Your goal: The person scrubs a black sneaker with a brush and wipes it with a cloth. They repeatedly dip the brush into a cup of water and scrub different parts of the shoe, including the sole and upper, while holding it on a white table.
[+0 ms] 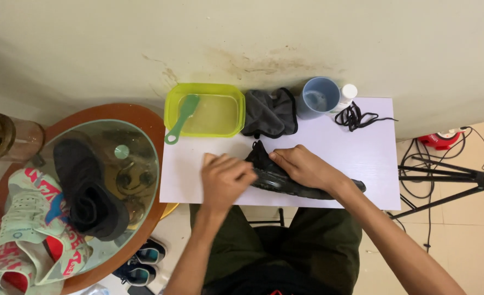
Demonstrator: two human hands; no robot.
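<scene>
Leftmost, a second black shoe (89, 191) lay on the round glass side table (149, 164), left of the white rectangular tabletop (362, 158). On the tabletop's far-left corner I saw a green plastic brush (182, 117) resting in a lime plastic tub (205, 109). My left hand (225, 179) curled loosely against the black sneaker (285, 177) at the near edge, seemingly steadying it, while my right hand (304, 166) clasped it from above. Black laces (354, 116) lay far right.

a small white bottle (346, 96) stands at the far edge of the white table (373, 164), just beside a blue cup (318, 96); any label on it is too small to tell. no signs or screens show.
</scene>
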